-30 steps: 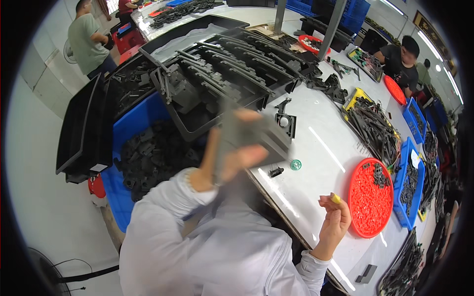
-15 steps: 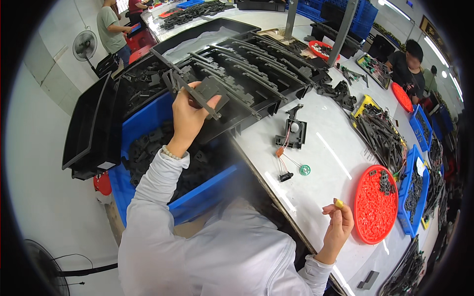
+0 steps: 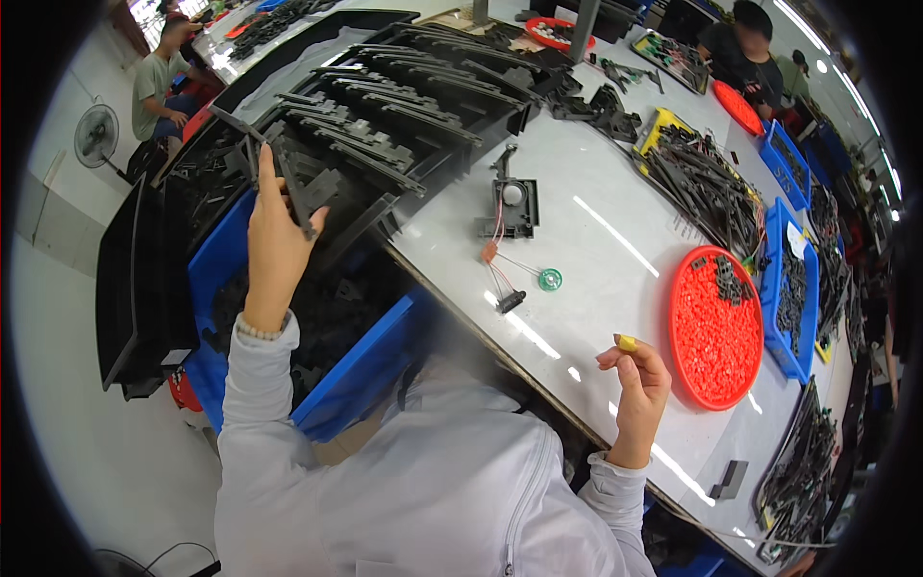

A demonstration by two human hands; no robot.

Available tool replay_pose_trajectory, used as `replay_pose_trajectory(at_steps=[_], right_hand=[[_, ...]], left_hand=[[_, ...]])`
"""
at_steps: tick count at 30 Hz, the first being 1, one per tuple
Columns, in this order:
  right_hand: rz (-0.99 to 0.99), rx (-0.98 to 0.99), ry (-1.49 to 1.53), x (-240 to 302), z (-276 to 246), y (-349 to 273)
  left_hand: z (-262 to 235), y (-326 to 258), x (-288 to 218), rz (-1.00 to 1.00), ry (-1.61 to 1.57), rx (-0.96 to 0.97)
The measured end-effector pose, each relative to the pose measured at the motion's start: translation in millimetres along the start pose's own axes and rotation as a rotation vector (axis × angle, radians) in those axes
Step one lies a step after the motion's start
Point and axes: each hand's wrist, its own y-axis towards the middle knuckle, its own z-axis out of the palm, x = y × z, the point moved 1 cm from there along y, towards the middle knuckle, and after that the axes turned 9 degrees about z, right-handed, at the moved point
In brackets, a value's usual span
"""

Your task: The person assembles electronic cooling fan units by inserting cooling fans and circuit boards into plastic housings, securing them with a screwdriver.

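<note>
My left hand is stretched out to the left over the blue bin and grips a black plastic frame part at the stack of black parts. My right hand is raised above the white table's near edge and pinches a small yellow piece between its fingertips. On the table ahead lie a black square housing with wires, a small black connector and a little green round disc.
A red round tray of small parts lies right of my hand, with blue bins of black pieces beyond. Stacked black frames fill the far left. Black trays stand left of the bin. Other people sit at far tables.
My left hand has carried the black frame part from in front of me out to the left, over the bin and stack. My right hand has stayed put with the yellow piece.
</note>
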Motion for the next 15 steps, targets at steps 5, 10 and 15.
replay_pose_trajectory(at_steps=[5,10,15], right_hand=[[0.053,-0.021,-0.033,1,-4,-4],[0.039,-0.07,-0.121,0,-8,-9],[-0.047,-0.072,-0.488,18,-13,-20]], left_hand=[[-22,-13,-29,0.214,0.418,0.02],[8,-22,-89,0.479,-0.169,-0.034],[123,-16,-80,0.232,-0.053,0.344]])
